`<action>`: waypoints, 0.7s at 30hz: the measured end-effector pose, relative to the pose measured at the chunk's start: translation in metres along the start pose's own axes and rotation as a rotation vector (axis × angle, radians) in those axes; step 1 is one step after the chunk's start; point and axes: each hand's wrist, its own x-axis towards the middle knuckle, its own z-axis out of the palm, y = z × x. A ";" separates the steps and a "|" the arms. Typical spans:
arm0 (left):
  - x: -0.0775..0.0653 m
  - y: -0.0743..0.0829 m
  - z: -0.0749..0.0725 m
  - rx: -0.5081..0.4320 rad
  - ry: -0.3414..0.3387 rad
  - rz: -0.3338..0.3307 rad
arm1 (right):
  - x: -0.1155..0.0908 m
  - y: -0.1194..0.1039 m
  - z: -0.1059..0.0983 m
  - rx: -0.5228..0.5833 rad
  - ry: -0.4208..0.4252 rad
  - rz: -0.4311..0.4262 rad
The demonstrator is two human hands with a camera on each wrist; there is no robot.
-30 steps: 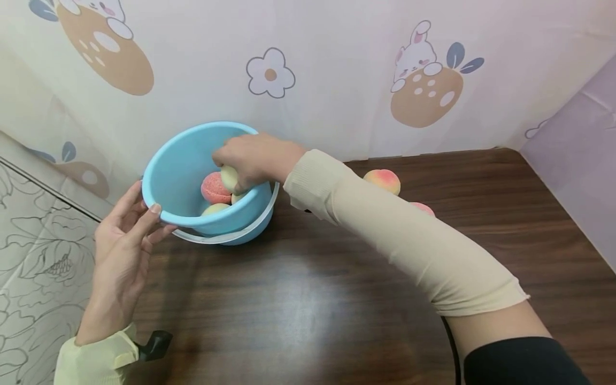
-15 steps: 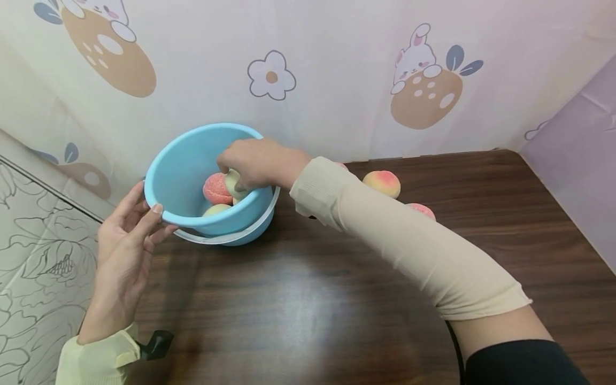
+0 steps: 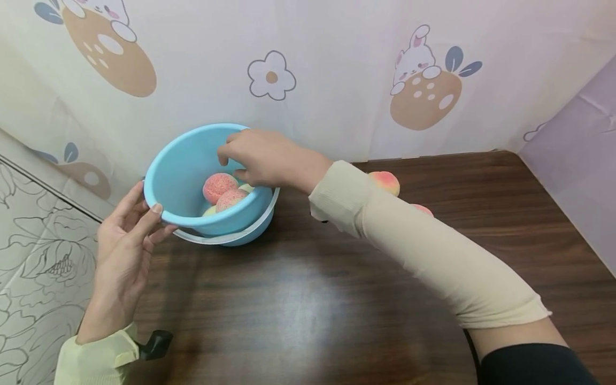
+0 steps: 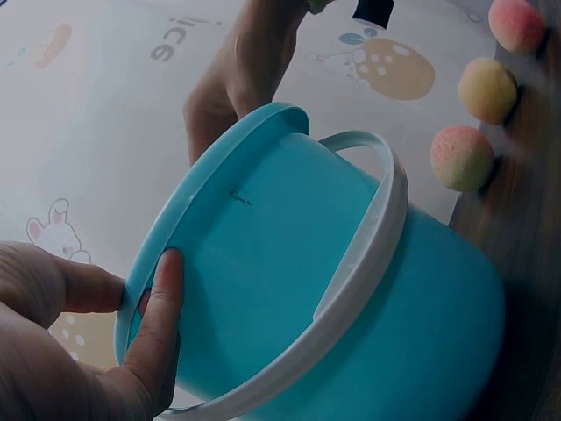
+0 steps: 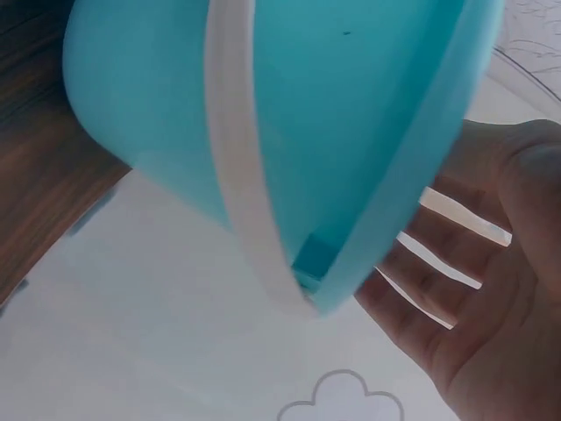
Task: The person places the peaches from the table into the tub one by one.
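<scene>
A light blue bucket [image 3: 185, 155] stands at the left back of the table, holding several pink and pale yellow peaches [image 3: 220, 186]. My left hand [image 3: 127, 235] pinches its rim at the left between thumb and fingers, as the left wrist view confirms. Over the right side of the rim, my right hand [image 3: 269, 158] holds nothing. Its fingers are spread and gently bent above the peaches. The right wrist view shows that hand's fingers [image 5: 421, 272] stretched beside the rim. A white handle [image 4: 359, 263] hangs down around the bucket's outside.
More peaches stand on the table to the bucket's right, seen in a row as a near peach [image 4: 462, 159], a yellowish peach [image 4: 487, 91] and a pink peach [image 4: 517, 24]. A printed cloth [image 3: 327, 80] covers the wall right behind the bucket.
My right hand has let go of the pale peach inside the bucket, and its fingers have opened and risen slightly to the right. The left hand keeps its grip on the rim.
</scene>
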 end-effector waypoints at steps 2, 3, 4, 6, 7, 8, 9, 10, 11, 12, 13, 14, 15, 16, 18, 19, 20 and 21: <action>0.000 0.000 0.000 0.000 0.003 -0.002 | -0.006 -0.001 -0.002 0.005 0.018 -0.013; 0.000 0.000 0.000 -0.002 0.004 -0.003 | -0.009 -0.002 -0.002 0.005 0.029 -0.021; 0.000 0.000 0.000 -0.004 0.004 -0.003 | -0.012 -0.003 -0.002 0.006 0.039 -0.029; 0.000 -0.001 0.000 -0.008 0.003 0.001 | -0.019 -0.004 -0.003 0.008 0.058 -0.044; 0.000 -0.001 0.000 -0.013 0.000 0.002 | -0.023 -0.004 -0.004 0.012 0.067 -0.048; 0.000 -0.001 0.000 -0.021 -0.005 0.004 | -0.027 -0.004 -0.004 0.018 0.075 -0.049; 0.000 -0.001 0.000 -0.028 -0.010 0.007 | -0.031 -0.004 -0.004 0.023 0.083 -0.049; 0.000 -0.001 0.000 -0.032 -0.016 0.010 | -0.035 -0.004 -0.005 0.032 0.091 -0.048; 0.000 -0.001 0.000 -0.037 -0.021 0.013 | -0.039 -0.003 -0.005 0.041 0.101 -0.050; 0.000 -0.001 0.000 -0.042 -0.026 0.015 | -0.043 -0.003 -0.005 0.049 0.111 -0.048; 0.000 -0.001 0.000 -0.047 -0.030 0.017 | -0.046 -0.002 -0.005 0.059 0.123 -0.050; 0.000 -0.001 -0.001 -0.052 -0.033 0.020 | -0.050 -0.001 -0.004 0.067 0.134 -0.052; 0.000 -0.001 -0.001 -0.052 -0.035 0.020 | -0.054 0.000 -0.004 0.077 0.147 -0.052; 0.000 -0.001 -0.001 -0.053 -0.037 0.021 | -0.057 0.001 -0.003 0.086 0.159 -0.053; 0.000 -0.001 -0.001 -0.057 -0.038 0.019 | -0.063 0.003 -0.001 0.100 0.180 -0.049; 0.000 -0.001 -0.001 -0.053 -0.037 0.018 | -0.065 0.005 0.000 0.107 0.191 -0.048; 0.000 -0.001 -0.001 -0.051 -0.034 0.016 | -0.068 0.006 0.002 0.114 0.201 -0.048; 0.000 -0.001 -0.001 -0.048 -0.031 0.014 | -0.070 0.008 0.003 0.120 0.212 -0.047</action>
